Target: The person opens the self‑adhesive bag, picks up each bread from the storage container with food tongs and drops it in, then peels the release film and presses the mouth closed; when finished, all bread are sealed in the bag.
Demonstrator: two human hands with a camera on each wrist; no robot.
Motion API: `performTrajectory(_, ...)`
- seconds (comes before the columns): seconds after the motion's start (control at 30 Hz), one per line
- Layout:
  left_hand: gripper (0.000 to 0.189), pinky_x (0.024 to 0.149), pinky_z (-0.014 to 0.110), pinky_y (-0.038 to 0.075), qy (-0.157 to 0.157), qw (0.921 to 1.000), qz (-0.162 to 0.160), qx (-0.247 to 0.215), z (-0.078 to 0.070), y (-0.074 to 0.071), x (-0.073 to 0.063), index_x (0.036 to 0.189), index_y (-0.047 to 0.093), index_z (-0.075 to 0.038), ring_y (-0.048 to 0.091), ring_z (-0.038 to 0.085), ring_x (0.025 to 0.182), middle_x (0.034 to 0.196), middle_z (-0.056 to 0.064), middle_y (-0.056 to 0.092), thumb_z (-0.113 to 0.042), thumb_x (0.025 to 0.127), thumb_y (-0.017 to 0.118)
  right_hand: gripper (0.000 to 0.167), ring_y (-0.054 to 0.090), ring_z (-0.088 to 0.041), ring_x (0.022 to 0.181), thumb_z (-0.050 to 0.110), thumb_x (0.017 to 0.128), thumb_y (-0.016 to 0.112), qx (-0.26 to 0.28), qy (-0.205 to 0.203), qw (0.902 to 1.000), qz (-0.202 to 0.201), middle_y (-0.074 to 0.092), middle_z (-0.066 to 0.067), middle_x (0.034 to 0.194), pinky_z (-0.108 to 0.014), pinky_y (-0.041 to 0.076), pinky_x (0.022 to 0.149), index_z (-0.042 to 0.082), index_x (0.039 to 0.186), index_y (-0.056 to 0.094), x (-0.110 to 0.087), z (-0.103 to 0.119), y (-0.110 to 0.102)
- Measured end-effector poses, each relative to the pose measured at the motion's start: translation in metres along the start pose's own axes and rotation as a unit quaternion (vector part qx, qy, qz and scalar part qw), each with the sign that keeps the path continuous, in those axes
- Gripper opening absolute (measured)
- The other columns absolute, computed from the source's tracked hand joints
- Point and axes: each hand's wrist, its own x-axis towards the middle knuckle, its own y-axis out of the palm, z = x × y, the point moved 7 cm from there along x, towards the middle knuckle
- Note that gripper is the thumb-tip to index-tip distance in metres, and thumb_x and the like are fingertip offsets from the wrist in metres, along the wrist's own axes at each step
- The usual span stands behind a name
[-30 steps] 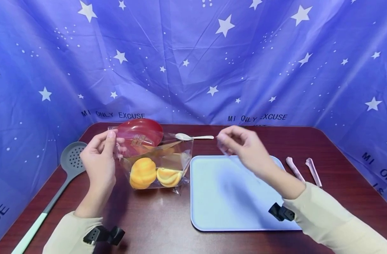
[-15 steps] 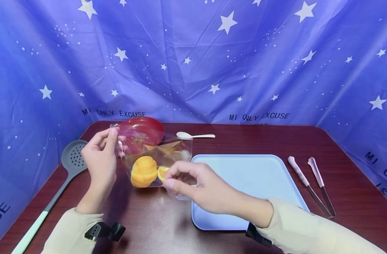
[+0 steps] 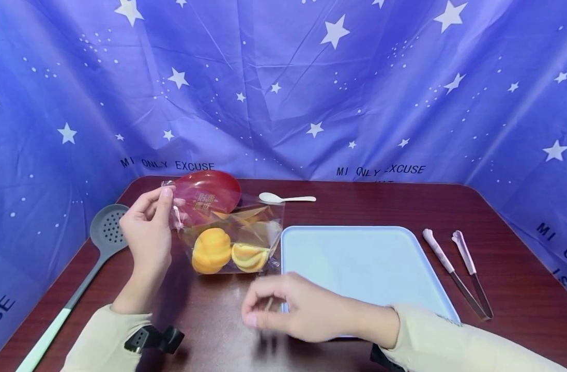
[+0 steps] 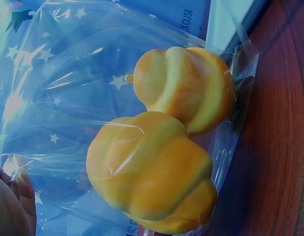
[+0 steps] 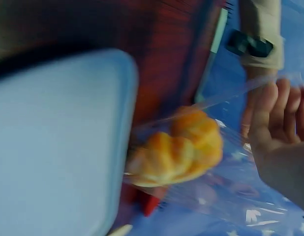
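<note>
Upright in the head view, a clear plastic bag hangs from my left hand, whose thumb and fingers pinch its upper left corner. In the bag lie two yellow-orange twisted bread rolls, a larger roll and a smaller roll. The left wrist view shows the bag up close, its bottom near the table. My right hand is lower right of the bag, over the tray's front left corner, fingers curled toward the thumb. In the right wrist view a thin clear plastic strip reaches its fingertips.
A light blue tray lies right of the bag. Tongs with pink handles lie to its right. Behind the bag are a red plate and a white spoon. A grey skimmer with a green handle lies at the left edge.
My right hand has come from above the tray's back left, leftward past the bag's lower right, then down toward the table's front. My left hand keeps hold of the bag, nearly still.
</note>
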Motion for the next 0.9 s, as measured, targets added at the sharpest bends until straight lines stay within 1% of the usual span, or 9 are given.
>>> performTrajectory(0.07,0.012,0.045,0.018,0.049,0.001,1.0000,0.003,-0.004,0.000,0.001,0.000,0.099,0.075,0.005,0.060,0.012,0.045,0.068,0.006,0.072,-0.005,0.095,0.070,0.011,0.057,0.009,0.085,0.018,0.104,0.060,-0.027,-0.003,0.9983,0.051,0.067,0.007,0.088,-0.018,0.054,0.075,0.012,0.098,0.068,-0.009,-0.007,0.010)
performTrajectory(0.17,0.012,0.044,0.018,0.049,0.002,1.0000,0.006,-0.005,0.000,0.002,0.000,0.099,0.075,0.006,0.059,0.012,0.045,0.068,0.006,0.071,-0.005,0.096,0.070,0.012,0.052,0.015,0.082,0.018,0.104,0.060,-0.062,0.005,0.9912,0.117,0.064,0.011,0.084,-0.013,0.052,0.072,0.013,0.097,0.067,-0.022,-0.017,0.022)
performTrajectory(0.23,0.012,0.044,0.018,0.049,0.002,1.0000,0.006,-0.002,-0.001,0.002,-0.001,0.099,0.075,0.005,0.059,0.012,0.045,0.068,0.006,0.071,-0.005,0.096,0.070,0.012,0.048,0.016,0.079,0.016,0.104,0.060,-0.086,0.007,0.9850,0.149,0.060,0.012,0.082,-0.010,0.050,0.071,0.013,0.095,0.067,-0.030,-0.023,0.028)
performTrajectory(0.3,0.012,0.045,0.018,0.049,0.002,1.0000,0.005,0.002,-0.001,0.002,-0.001,0.099,0.075,0.005,0.059,0.011,0.045,0.068,0.005,0.071,-0.006,0.096,0.069,0.012,0.044,0.017,0.075,0.013,0.103,0.060,-0.108,0.012,0.9791,0.172,0.057,0.014,0.079,-0.007,0.047,0.069,0.013,0.093,0.067,-0.037,-0.030,0.032)
performTrajectory(0.4,0.012,0.045,0.018,0.049,-0.001,1.0000,0.003,0.004,-0.001,0.002,-0.001,0.099,0.075,0.005,0.060,0.011,0.046,0.068,0.005,0.072,-0.006,0.096,0.070,0.013,0.042,0.017,0.074,0.010,0.101,0.061,-0.146,0.016,0.9711,0.188,0.056,0.015,0.078,-0.004,0.044,0.068,0.013,0.090,0.068,-0.046,-0.039,0.035)
performTrajectory(0.57,0.012,0.046,0.017,0.049,-0.002,0.9999,0.003,0.010,-0.001,0.002,-0.001,0.099,0.075,0.004,0.061,0.011,0.046,0.069,0.004,0.072,-0.006,0.096,0.070,0.015,0.042,0.018,0.072,0.008,0.098,0.065,-0.191,0.028,0.9611,0.197,0.055,0.019,0.076,-0.001,0.040,0.067,0.015,0.086,0.067,-0.063,-0.050,0.034)
performTrajectory(0.77,0.011,0.046,0.017,0.049,0.003,0.9999,0.005,0.010,-0.002,0.004,-0.001,0.098,0.075,0.004,0.060,0.011,0.046,0.068,0.004,0.072,-0.006,0.096,0.070,0.016,0.040,0.017,0.067,0.008,0.097,0.067,-0.192,0.050,0.9578,0.207,0.051,0.020,0.073,-0.002,0.040,0.062,0.016,0.083,0.066,-0.078,-0.055,0.027)
performTrajectory(0.83,0.012,0.045,0.018,0.049,0.004,0.9999,0.007,0.007,-0.001,0.005,-0.001,0.098,0.075,0.004,0.059,0.010,0.045,0.068,0.004,0.071,-0.006,0.096,0.069,0.014,0.040,0.018,0.066,0.008,0.096,0.068,-0.192,0.054,0.9565,0.213,0.051,0.021,0.073,-0.002,0.040,0.062,0.016,0.084,0.068,-0.081,-0.056,0.026)
performTrajectory(0.9,0.012,0.045,0.018,0.049,0.005,0.9999,0.010,0.005,-0.001,0.006,-0.001,0.098,0.075,0.005,0.059,0.011,0.045,0.068,0.004,0.071,-0.006,0.097,0.069,0.012,0.040,0.019,0.067,0.007,0.096,0.067,-0.189,0.055,0.9553,0.220,0.051,0.020,0.073,-0.002,0.041,0.063,0.016,0.090,0.071,-0.083,-0.055,0.025)
